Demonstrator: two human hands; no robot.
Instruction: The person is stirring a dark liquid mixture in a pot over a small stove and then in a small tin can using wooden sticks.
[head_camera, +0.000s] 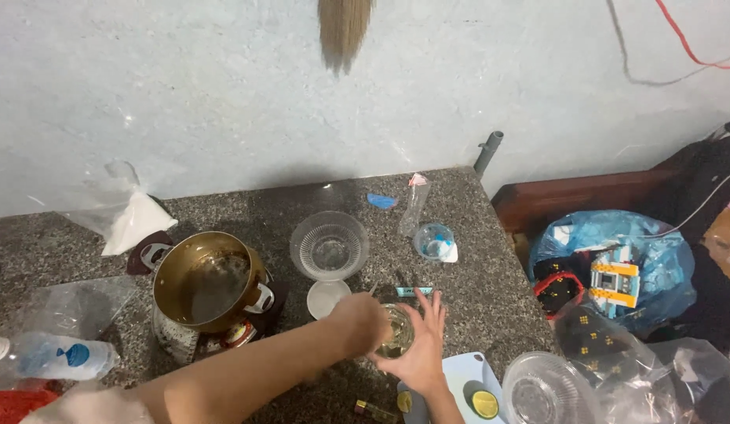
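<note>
Between both hands sits a small glass: right hand cups it, left hand clenches something hidden above. Nudged, it could tip toward the cutting board just beside the grip.

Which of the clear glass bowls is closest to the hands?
The ribbed glass bowl on the granite counter, just beyond the hands. The other clear bowl sits off the counter's edge, at lower right.

Pale blue wall; speckled granite counter.

small clear glass, upright on granite counter, yellowish liquid inside
</note>
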